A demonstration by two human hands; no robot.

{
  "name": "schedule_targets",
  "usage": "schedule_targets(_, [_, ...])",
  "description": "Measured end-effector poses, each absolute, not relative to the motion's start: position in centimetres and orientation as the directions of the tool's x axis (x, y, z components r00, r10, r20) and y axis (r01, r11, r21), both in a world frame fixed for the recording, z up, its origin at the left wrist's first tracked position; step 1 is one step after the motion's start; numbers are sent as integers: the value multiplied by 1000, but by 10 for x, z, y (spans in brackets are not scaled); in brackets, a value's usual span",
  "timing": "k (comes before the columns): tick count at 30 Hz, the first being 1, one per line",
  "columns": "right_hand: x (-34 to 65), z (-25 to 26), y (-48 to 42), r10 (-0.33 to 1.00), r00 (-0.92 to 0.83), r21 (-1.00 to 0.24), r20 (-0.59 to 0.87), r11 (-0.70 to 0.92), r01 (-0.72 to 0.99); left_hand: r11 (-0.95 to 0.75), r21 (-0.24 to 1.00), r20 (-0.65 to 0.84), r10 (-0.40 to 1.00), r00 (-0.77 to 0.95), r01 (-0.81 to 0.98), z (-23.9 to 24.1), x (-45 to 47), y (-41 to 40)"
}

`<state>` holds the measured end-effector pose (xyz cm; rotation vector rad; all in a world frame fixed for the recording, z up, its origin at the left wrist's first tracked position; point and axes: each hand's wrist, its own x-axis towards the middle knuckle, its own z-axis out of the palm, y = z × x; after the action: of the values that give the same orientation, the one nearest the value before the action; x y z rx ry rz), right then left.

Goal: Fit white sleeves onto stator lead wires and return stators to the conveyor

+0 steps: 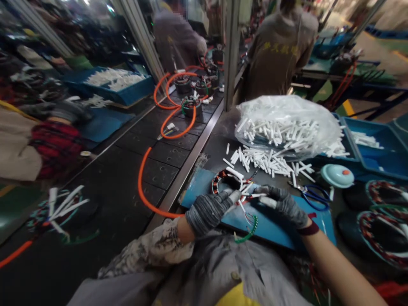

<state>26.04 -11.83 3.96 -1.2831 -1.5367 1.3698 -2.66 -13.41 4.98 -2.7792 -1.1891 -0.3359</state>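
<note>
A motor stator [219, 182] with a ring of copper windings sits on a blue mat [274, 227] in front of me. White sleeves [246, 188] cover several of its lead wires, and a green curved strip [249, 233] hangs from thin wires on the near side. My left hand [208, 212], in a grey glove, lies against the stator's near side, its fingers closed on the lead wires. To the right, my gloved right hand [285, 206] pinches the end of a white-sleeved wire between thumb and fingers. The fingertips partly hide the wire ends.
Loose white sleeves [270, 163] lie behind the mat, beside a plastic bag [287, 123] full of them. Blue-handled scissors [315, 197] and a round light-blue container [337, 176] are at right, near more stators [379, 229]. A conveyor [127, 170] with orange tubes [143, 178] runs at left; co-workers stand beyond.
</note>
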Motion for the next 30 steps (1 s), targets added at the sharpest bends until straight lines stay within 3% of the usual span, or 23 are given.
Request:
schedule_targets(4, [256,41,-122,963,-249,-985,-101,-62,160,-738,99,308,661,685,667,56,-29,-133])
schedule_targets(8, [248,41,-126,976,-215,-990,-23,7,138,-704,147,274,704,655,695,57,-28,-131])
schedule_targets(12, [240,51,-131,969,-233,-935,82,156,317,-693,163,239,719,653,703,58,-26,-132])
schedule_targets(15, [236,60,-130,954,-275,-846,118,241,475,-702,118,320,696,642,702,58,-22,-133])
schedule_targets(18, [233,63,-124,914,-401,-878,56,236,415,-720,45,390,651,651,693,57,-18,-133])
schedule_targets(22, [232,62,-123,877,-479,-920,41,220,325,-733,-2,348,637,688,680,57,-16,-135])
schedule_targets(26, [233,71,-128,897,-441,-802,40,292,521,-706,-25,235,684,691,708,59,-15,-138])
schedule_targets(28, [231,74,-127,884,-467,-834,-24,239,497,-728,-67,210,658,723,683,58,-14,-139])
schedule_targets(30, [226,71,-123,857,-501,-929,-117,84,360,-756,-136,273,592,758,640,55,-14,-139])
